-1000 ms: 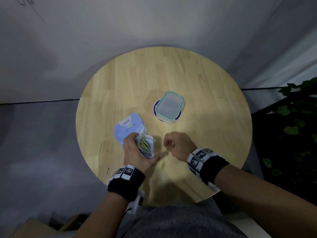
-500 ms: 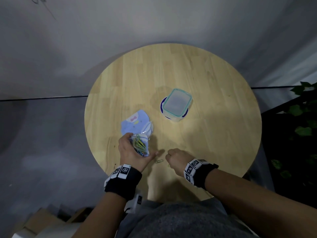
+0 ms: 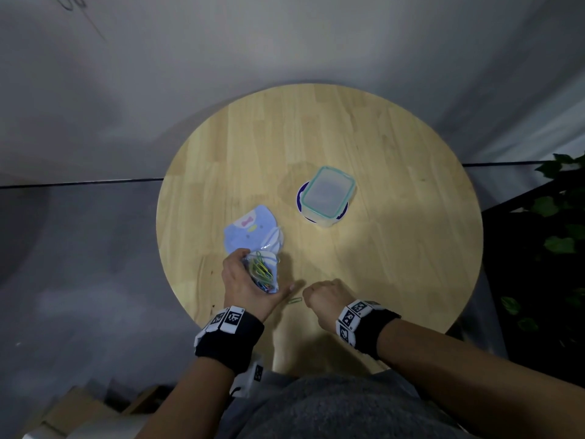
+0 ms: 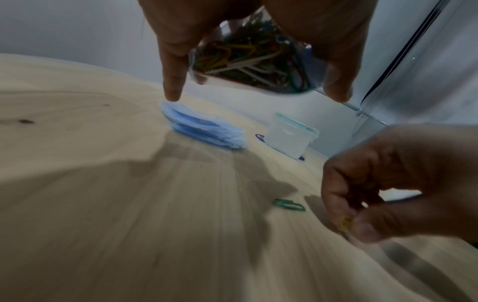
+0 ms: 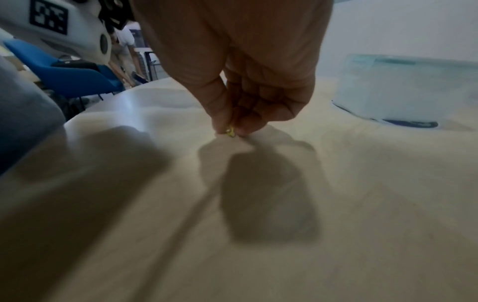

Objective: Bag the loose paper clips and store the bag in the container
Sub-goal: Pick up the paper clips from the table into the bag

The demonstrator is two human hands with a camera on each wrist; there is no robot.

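Note:
My left hand point(image 3: 245, 282) holds a small clear bag point(image 3: 262, 271) stuffed with coloured paper clips point(image 4: 254, 59), just above the near part of the round wooden table point(image 3: 395, 248). To its right, my right hand point(image 3: 323, 296) pinches a yellow paper clip point(image 5: 230, 130) between thumb and fingertips, low at the tabletop; that clip point(image 4: 345, 222) also shows in the left wrist view. A green paper clip point(image 3: 295, 301) lies loose on the wood between the two hands. The lidded clear container point(image 3: 327, 194) with a teal rim stands near the table's middle on a blue-rimmed disc.
A stack of blue cartoon-printed bags point(image 3: 253, 231) lies just beyond my left hand. A dark plant point(image 3: 557, 223) stands right of the table. Cardboard boxes point(image 3: 72, 410) sit on the floor at lower left. The table's near edge is close to my body.
My right hand dropped from near the bag down to the tabletop and picked up the yellow clip. The left hand kept holding the bag. The head view shifted slightly.

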